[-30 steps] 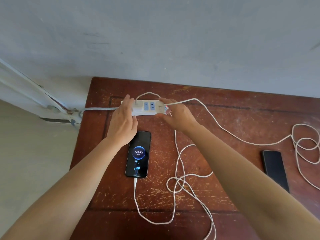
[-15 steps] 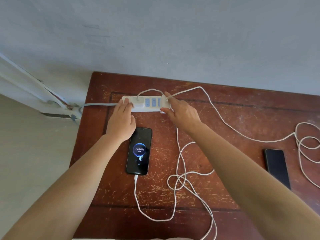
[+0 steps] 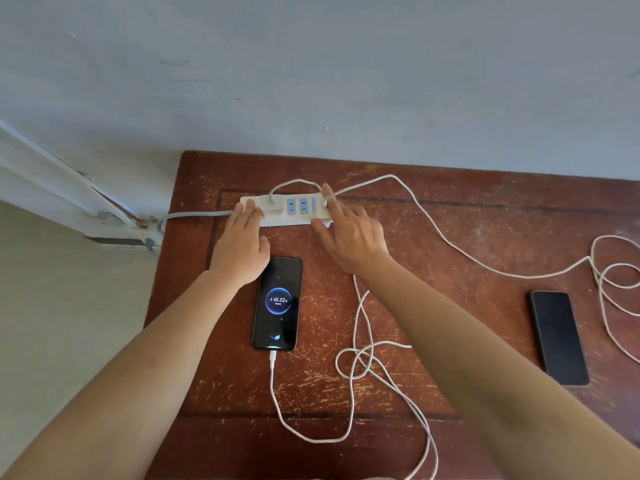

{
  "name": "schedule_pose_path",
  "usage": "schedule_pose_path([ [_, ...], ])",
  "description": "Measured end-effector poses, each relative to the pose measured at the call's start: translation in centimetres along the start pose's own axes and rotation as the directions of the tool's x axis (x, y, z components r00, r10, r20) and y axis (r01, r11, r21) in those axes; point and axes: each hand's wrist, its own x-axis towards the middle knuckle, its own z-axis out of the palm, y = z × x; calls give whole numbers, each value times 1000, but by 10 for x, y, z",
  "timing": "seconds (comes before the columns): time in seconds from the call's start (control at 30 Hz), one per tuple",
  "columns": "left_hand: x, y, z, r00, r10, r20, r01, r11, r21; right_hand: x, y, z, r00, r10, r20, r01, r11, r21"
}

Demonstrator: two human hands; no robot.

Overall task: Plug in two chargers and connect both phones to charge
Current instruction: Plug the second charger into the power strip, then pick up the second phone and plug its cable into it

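Chargers sit in the power strip, steadied by the flat, open left hand. Right hand, fingers spread, grips nothing; a careless pull on the loose cable could unseat its plug.

A worn, scratched reddish-brown bench stands against a grey wall; on it lie a white power strip near the back edge, a lit phone with a white cable looping forward, and a dark phone to the right.
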Motion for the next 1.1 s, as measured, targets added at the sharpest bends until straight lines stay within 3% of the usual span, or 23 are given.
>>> schedule_pose_path([
  [0.13, 2, -2, -2, 999, 7, 49, -9, 999, 30, 0, -2, -2, 1000, 26, 4, -26, 998, 50],
  [0.3, 1, 0, -16, 995, 29, 99, -48, 980, 192, 2, 2, -13, 994, 10, 106, 9, 985, -172],
  [0.43, -25, 22, -24, 998, 45, -39, -36, 977, 209, -28, 15, -29, 987, 107, 122, -91, 988, -125],
  [0.53, -59, 46, -10, 971, 169, -169, -139, 975, 176, -72, 41, -34, 976, 162, 147, -147, 983, -111],
  [0.6, -75, 63, 6, 961, 210, -180, -184, 972, 149, -107, 65, -38, 964, 208, 165, -190, 974, -121],
  [0.73, -89, 111, 45, 957, 291, -17, -284, 942, 180, -185, 118, -50, 929, 338, 152, -310, 933, -182],
  [0.87, -90, 183, 79, 892, 429, 143, -451, 868, 209, -260, 169, -74, 856, 508, 99, -478, 849, -224],
  [1.0, -103, 262, 106, 804, 562, 194, -591, 792, 151, -329, 212, -95, 754, 654, 61, -631, 747, -209],
  [1.1, -116, 312, 129, 782, 578, 235, -608, 789, 83, -373, 239, -98, 679, 733, 39, -723, 678, -136],
])
